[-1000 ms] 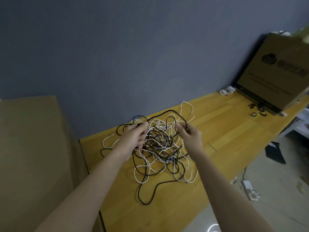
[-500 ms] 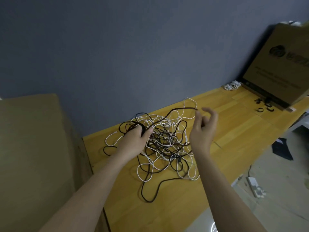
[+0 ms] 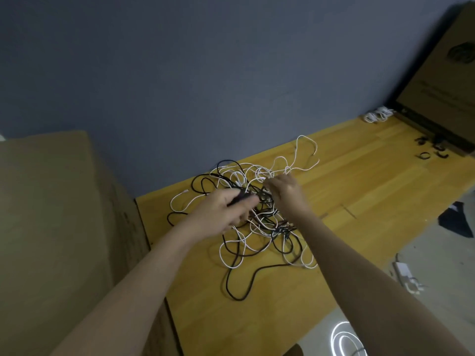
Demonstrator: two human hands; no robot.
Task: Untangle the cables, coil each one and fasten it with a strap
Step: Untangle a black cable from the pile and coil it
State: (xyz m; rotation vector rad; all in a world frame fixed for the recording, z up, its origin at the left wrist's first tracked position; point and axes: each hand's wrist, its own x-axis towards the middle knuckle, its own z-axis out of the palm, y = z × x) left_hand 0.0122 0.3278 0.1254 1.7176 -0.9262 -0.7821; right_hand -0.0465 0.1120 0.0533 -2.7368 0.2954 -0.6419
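Tangle [image 3: 257, 217] mid-worktop, near back edge. Left hand [image 3: 226, 211] grips a black strand; right hand [image 3: 285, 194] pinches a white one. Advice: find a free end, feed it back through the loops slowly; don't yank.

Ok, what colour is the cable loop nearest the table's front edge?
Black, clearest in the head view.

no legible text; blurred print on cardboard box [image 3: 442, 80]
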